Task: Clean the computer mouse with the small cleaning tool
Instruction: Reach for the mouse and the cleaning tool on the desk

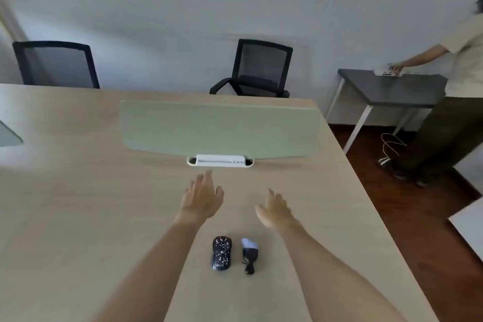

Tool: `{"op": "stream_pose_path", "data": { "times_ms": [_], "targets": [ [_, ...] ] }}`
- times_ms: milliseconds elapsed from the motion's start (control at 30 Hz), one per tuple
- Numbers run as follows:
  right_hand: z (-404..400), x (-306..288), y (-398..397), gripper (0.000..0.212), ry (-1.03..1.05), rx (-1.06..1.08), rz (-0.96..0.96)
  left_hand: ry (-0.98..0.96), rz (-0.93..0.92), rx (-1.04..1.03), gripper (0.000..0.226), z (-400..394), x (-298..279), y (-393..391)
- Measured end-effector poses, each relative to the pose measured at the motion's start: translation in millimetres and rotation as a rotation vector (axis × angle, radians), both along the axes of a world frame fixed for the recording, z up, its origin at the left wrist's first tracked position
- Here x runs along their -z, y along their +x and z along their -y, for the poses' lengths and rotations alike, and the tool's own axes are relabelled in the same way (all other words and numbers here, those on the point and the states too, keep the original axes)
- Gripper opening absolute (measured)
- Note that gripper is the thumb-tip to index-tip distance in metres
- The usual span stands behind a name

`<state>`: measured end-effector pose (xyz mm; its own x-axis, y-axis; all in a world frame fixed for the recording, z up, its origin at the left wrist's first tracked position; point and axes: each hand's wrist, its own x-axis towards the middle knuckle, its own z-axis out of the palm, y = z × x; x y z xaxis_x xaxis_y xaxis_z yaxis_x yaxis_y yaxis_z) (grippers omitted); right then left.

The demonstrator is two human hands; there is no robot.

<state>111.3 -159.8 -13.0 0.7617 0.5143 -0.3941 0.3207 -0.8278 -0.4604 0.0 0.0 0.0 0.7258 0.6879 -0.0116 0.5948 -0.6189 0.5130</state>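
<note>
Nearest, the computer mouse (221,253), dark with pale flecks, lies on the desk (78,204) with the small cleaning tool (249,254) just beside it on its right; neither is touched, so cleaning is not yet begun. Beyond them the left hand (202,197) and right hand (275,208) hover with fingers spread, holding nothing. Next, one hand should draw back and grip the tool, probably a brush, though blurred. Nothing blocks the reach. Farther off stand a divider panel (219,128), two chairs (261,68), and another person (454,81) at a side table (392,89).
</note>
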Motion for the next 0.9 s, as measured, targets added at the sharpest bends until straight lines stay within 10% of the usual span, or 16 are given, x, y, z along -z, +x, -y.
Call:
{"op": "stream_pose_path", "data": {
  "times_ms": [367,900],
  "targets": [
    [26.0,134.3,-81.7,0.059,0.074,0.372,-0.239,-0.332,-0.054,-0.244,0.068,79.9,137.6,-59.3],
    [34.6,139.4,-66.4,0.016,0.411,0.340,-0.215,-0.234,-0.005,-0.306,0.068,91.9,180.8,-60.4]
  ]
}}
